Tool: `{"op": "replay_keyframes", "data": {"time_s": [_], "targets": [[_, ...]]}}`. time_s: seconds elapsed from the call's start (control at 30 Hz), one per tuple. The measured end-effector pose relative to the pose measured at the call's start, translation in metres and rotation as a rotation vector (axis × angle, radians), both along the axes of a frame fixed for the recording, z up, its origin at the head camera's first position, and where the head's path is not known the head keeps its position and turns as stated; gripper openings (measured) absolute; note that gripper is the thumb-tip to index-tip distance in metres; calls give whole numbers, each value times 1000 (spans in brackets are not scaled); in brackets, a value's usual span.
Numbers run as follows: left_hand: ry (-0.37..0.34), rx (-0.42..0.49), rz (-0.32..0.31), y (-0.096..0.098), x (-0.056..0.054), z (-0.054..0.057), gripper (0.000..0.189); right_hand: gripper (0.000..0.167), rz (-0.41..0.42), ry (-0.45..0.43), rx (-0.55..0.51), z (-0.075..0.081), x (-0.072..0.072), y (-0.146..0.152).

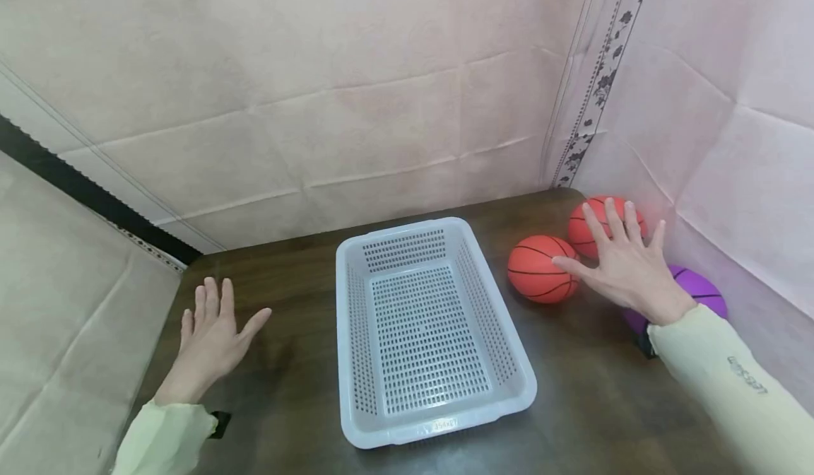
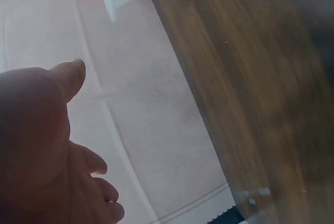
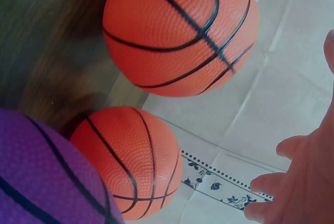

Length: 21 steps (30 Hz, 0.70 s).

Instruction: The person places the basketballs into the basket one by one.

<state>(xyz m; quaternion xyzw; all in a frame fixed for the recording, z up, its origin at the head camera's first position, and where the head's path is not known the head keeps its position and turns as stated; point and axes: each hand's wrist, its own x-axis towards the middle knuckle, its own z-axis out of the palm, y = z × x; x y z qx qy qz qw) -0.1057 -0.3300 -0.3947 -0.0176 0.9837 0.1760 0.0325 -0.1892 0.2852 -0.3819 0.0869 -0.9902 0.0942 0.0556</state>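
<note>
My right hand [image 1: 626, 266] is spread over the balls at the table's right side and holds nothing. In the head view it overlaps the far orange ball [image 1: 581, 231] and the near orange ball's edge. That near orange ball [image 1: 539, 270] sits between the hand and the basket. A purple ball [image 1: 699, 291] lies partly hidden behind the right wrist; it shows large in the right wrist view. My left hand [image 1: 213, 341], fingers extended and thumb out, is over the table's left side with nothing in it. Between the hands stands a light blue plastic basket [image 1: 437, 418] with nothing inside.
The dark wooden table [image 1: 286, 390] carries the basket and balls. Pale cloth walls [image 1: 381, 107] stand at its back, and another cloth side [image 1: 750, 178] rises close beside the balls on the right. A black strip [image 1: 83, 185] runs along the left cloth.
</note>
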Motion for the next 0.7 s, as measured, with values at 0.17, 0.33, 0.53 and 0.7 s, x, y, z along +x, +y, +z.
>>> {"op": "replay_keyframes", "data": {"time_s": [0.17,0.33,0.53,0.7], "targets": [[34,21,12,3,13,-5,96,99,4,-3,-10,1,2,-3],[135,170,-24,49,41,-9,90,102,20,-10,-94,-2,7,-13],[95,357,-115,131,83,-26,100,108,40,-28,-207,-16,8,-26],[125,411,-158,168,102,-45,117,113,22,-67,-263,-26,11,-29]]}}
